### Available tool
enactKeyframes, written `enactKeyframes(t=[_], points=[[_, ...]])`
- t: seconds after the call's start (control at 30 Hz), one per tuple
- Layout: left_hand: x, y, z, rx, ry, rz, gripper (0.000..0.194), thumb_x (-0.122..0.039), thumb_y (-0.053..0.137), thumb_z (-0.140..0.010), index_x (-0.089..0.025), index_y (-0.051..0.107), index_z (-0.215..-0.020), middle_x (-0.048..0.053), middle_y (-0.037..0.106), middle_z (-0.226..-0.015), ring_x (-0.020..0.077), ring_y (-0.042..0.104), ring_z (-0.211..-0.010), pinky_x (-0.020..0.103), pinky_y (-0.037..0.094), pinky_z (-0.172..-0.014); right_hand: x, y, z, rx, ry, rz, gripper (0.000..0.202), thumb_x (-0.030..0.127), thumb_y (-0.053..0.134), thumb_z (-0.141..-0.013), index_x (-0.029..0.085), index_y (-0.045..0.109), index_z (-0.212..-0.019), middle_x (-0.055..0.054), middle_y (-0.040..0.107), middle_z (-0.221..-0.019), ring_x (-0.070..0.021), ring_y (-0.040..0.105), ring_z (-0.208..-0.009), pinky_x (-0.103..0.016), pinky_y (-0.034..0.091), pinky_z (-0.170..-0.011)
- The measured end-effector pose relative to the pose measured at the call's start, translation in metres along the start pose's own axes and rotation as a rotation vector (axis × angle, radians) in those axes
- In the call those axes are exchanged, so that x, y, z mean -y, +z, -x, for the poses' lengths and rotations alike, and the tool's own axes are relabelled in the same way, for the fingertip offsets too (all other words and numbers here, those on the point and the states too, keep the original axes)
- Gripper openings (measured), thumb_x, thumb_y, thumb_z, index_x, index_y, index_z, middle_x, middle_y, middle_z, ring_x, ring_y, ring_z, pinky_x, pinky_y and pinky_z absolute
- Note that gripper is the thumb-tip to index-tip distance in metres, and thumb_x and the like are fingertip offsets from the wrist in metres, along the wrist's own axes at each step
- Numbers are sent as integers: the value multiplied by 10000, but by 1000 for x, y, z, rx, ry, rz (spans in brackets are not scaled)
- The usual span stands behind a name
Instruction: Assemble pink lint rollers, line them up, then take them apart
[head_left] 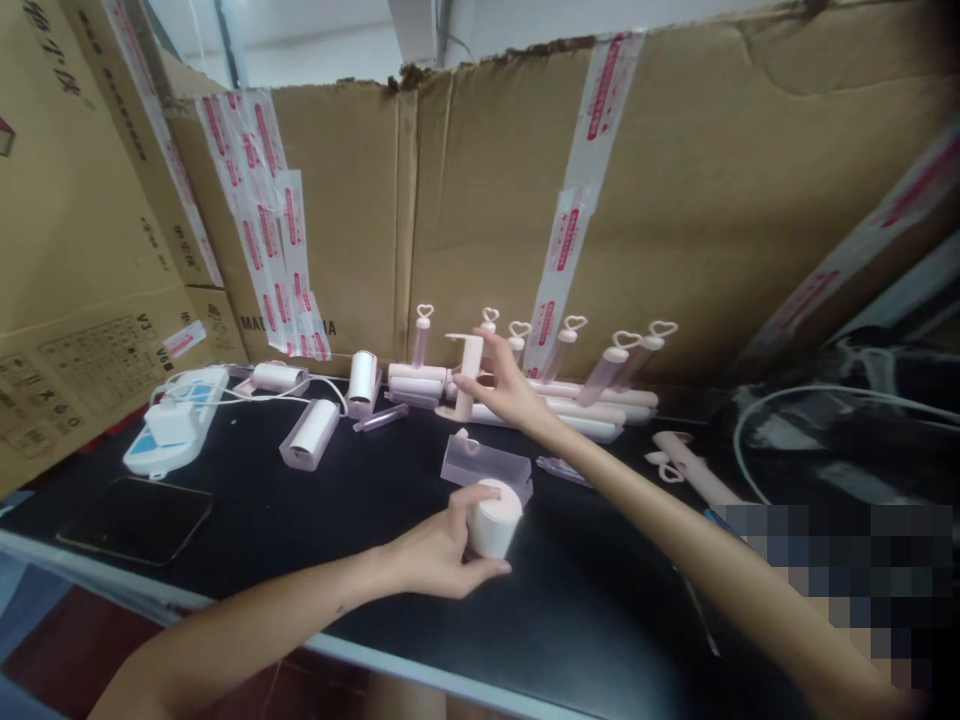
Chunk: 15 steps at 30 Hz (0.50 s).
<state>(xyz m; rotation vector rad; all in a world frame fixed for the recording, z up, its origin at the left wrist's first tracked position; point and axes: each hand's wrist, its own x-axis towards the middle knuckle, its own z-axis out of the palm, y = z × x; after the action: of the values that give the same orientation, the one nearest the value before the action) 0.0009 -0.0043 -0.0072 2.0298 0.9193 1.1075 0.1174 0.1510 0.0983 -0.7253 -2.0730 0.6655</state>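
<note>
My left hand (442, 550) is closed round a short white roll (496, 525), its thumb and fingers on the roll's sides and top. Farther back, my right hand (501, 385) grips a pale pink bracket-like piece (471, 375) that stands upright between thumb and fingers. Just beyond the left hand lies a translucent lilac tray (480, 462) with a small pink piece at its back edge. Pale pink bars (577, 395) and tubes with heart-shaped tops (604, 375) are behind the right hand and forearm.
A power strip (176, 425) with cables and a dark phone (136, 520) are at the left. White rolls in lilac holders (313, 432) stand nearby. Cardboard walls (480, 200) close off the back and left. A pink part (694, 465) lies at the right.
</note>
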Motion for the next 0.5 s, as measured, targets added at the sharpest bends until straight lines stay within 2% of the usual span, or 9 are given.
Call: enactKeyframes(t=[0.1, 0.17, 0.23, 0.33, 0.5], points=[[-14, -5, -5, -67, -147, 442, 789, -257, 694, -735, -228, 111, -1265, 99, 567, -1023, 227, 641, -862, 456, 516, -803, 21, -22, 29, 4, 86, -201, 679, 356, 583, -781, 262, 236, -1357, -89, 569, -1104, -206, 634, -811, -331, 547, -638], [-25, -9, -11, -145, -248, 774, 784, -282, 717, -727, -256, 130, -1246, 40, 579, -935, 199, 645, -801, 456, 527, -776, 33, -33, 55, -24, 213, -329, 633, 336, 563, -790, 299, 254, -1341, -37, 586, -928, -174, 616, -609, -311, 519, -514], [-34, -11, -19, -254, -352, 985, 722, -338, 719, -733, -295, 171, -1201, 9, 568, -932, 184, 645, -801, 473, 531, -773, 41, -37, 81, -67, 318, -385, 541, 315, 533, -798, 296, 303, -1287, 2, 563, -812, -157, 588, -537, -289, 488, -468], [-40, -10, -31, -370, -442, 1062, 612, -410, 684, -763, -312, 217, -1148, -12, 556, -920, 172, 646, -802, 456, 542, -764, 41, -31, 110, -151, 335, -372, 424, 312, 507, -814, 272, 339, -1201, 12, 546, -807, -156, 584, -642, -282, 500, -548], [-42, -3, -38, -364, -483, 1034, 606, -434, 680, -759, -315, 239, -1157, 4, 558, -953, 182, 662, -749, 416, 556, -712, 33, -17, 132, -93, 254, -243, 440, 363, 501, -865, 271, 273, -1230, 12, 498, -820, -140, 515, -638, -268, 476, -556]])
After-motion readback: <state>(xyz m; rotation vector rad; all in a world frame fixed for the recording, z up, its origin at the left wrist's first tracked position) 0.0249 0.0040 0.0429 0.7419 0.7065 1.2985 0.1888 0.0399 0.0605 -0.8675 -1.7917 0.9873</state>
